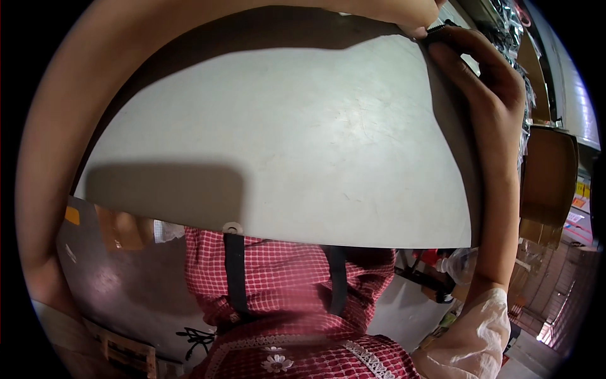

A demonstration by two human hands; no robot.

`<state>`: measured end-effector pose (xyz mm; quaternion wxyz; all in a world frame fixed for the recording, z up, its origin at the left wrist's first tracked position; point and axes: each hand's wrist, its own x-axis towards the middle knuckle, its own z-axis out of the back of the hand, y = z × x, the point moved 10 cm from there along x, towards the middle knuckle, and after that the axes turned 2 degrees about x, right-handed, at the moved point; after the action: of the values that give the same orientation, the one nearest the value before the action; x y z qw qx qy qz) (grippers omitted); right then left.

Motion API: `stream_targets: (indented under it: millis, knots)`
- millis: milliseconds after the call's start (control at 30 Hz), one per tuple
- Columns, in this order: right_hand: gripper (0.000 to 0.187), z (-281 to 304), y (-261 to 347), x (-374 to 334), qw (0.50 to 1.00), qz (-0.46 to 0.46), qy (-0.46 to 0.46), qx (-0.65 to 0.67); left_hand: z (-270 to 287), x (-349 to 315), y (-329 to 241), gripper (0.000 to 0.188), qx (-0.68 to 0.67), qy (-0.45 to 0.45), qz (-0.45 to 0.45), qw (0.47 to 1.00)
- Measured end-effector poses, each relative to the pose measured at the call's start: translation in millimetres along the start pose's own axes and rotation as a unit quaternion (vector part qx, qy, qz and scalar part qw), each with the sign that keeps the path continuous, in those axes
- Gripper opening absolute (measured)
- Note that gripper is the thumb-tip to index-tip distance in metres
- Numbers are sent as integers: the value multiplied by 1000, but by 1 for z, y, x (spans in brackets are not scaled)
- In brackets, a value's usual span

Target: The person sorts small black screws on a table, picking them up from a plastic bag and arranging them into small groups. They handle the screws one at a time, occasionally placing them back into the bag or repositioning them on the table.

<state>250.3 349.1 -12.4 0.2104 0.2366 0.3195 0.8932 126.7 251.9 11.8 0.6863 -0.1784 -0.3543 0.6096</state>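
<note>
Both arms reach across the white tabletop (303, 145) to its far right corner. There my right hand (489, 72) is closed, thumb and fingers pinched together at a small dark ridged piece (437, 28). My left hand (413, 16) comes in from the far side and meets the right fingertips at the same spot. Its fingers are bent and pressed together, and the upper edge of the view cuts part of it off. What lies between the left fingers is hidden. The dark piece is too small and covered to name.
Bagged items (505, 31) and an open cardboard box (549, 180) stand beyond the right arm. A clear plastic bottle (461, 265) is below the table's right edge. My red checked apron (284, 278) touches the near edge. Another cardboard box (123, 228) sits lower left.
</note>
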Motion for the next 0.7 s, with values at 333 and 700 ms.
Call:
stream_targets:
  millis: [333, 700]
  knots:
    - [30, -2, -9, -1, 990, -100, 8, 101, 3, 0, 5, 13, 4, -12, -15, 1000]
    - [33, 11, -28, 23, 988, -93, -42, 120, -1, 5, 11, 13, 59, -28, 129, 989]
